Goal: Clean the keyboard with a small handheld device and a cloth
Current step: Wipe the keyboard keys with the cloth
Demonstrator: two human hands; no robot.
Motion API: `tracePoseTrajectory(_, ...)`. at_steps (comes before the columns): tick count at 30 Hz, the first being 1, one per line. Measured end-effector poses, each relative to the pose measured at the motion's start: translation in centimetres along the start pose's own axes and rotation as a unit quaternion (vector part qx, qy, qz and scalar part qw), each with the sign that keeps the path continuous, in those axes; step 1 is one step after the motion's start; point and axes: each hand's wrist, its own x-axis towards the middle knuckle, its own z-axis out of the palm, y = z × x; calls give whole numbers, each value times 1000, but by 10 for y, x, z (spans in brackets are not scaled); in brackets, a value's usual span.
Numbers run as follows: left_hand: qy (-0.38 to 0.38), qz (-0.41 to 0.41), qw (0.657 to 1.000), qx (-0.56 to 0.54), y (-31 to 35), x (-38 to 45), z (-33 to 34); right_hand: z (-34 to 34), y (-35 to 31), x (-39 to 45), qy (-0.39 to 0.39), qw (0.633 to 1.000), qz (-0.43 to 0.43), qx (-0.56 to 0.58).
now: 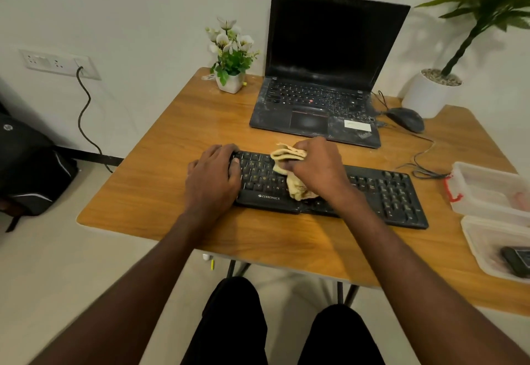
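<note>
A black keyboard [384, 192] lies across the middle of the wooden table [177, 124]. My left hand [213, 178] rests flat on the keyboard's left end and grips its edge, thumb on the keys. My right hand [315, 164] is closed on a crumpled beige cloth [286, 155], pressing it onto the middle keys. Part of the cloth hangs below my fingers onto the lower key rows. A small dark device [517, 260] lies in a clear plastic tray [481, 253] at the right edge.
A dusty open laptop [318, 106] stands behind the keyboard. A black mouse [405, 118] with its cable lies to the laptop's right. A small flower pot [229, 81] sits at the back left, a large white planter [427, 92] back right. A second clear tray [487, 189] sits at the right.
</note>
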Motion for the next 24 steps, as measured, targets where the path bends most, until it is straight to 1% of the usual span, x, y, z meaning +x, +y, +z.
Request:
tracePoseTrajectory(1,-2,0,1000,0,1,0,0,4,-1,-2,-7,1000,2,22)
tracePoseTrajectory(2,-5,2,1000,1,2,1,-1,8,-1,-4,-7,1000,-2,21)
tracePoseTrajectory(6,-14,-14,1000,5,10,-1,-6,12,2,-11,-3,999,-34,-37)
tracePoseTrajectory(13,-16,-16,1000,1,10,-2,-7,3,-2,-11,-22,999,-9,-41)
tracePoseTrajectory(17,-18,-15,1000,1,7,-1,-5,-2,5,-7,44,990,38,-126)
tracePoseTrajectory(19,-18,-15,1000,1,7,-1,-4,-2,7,-9,57,992,35,-108)
tracePoseTrajectory(21,-19,-13,1000,-1,6,-1,-5,2,3,-17,32,999,1,-41)
tracePoseTrajectory(22,-21,-12,1000,-2,6,-1,-5,4,2,-21,19,999,-16,-29)
tracePoseTrajectory(24,-22,-11,1000,-4,6,0,-5,2,4,-24,15,998,-25,-55)
